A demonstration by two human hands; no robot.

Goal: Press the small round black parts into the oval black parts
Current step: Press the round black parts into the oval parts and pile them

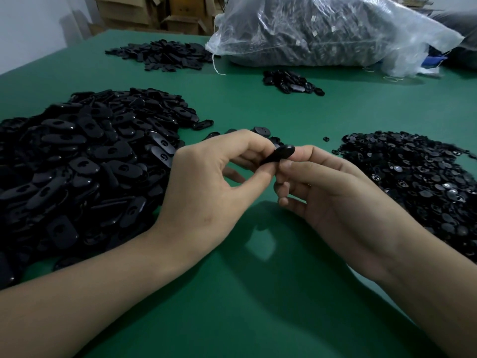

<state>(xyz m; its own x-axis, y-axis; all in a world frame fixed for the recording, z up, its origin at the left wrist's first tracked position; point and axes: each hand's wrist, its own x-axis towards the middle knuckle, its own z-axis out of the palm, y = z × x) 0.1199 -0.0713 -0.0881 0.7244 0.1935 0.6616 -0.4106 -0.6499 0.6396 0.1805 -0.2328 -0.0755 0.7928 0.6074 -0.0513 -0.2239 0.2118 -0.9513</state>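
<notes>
I see oval part (280,154) between hands, long axis slanting up-right. Left hand (214,182) pinches lower end, right hand (333,187) pinches upper end.

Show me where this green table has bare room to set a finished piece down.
Bare green table lies in the near middle, and in the wide band from the oval pile across to the small heap by the plastic bag. The oval pile crowds the left, the round pile the right; loose parts lie behind the left hand.

The green table (258,104) carries heaps of oval black parts (77,164) and small round black parts (413,177), plus a seemingly full bag (322,29).
</notes>
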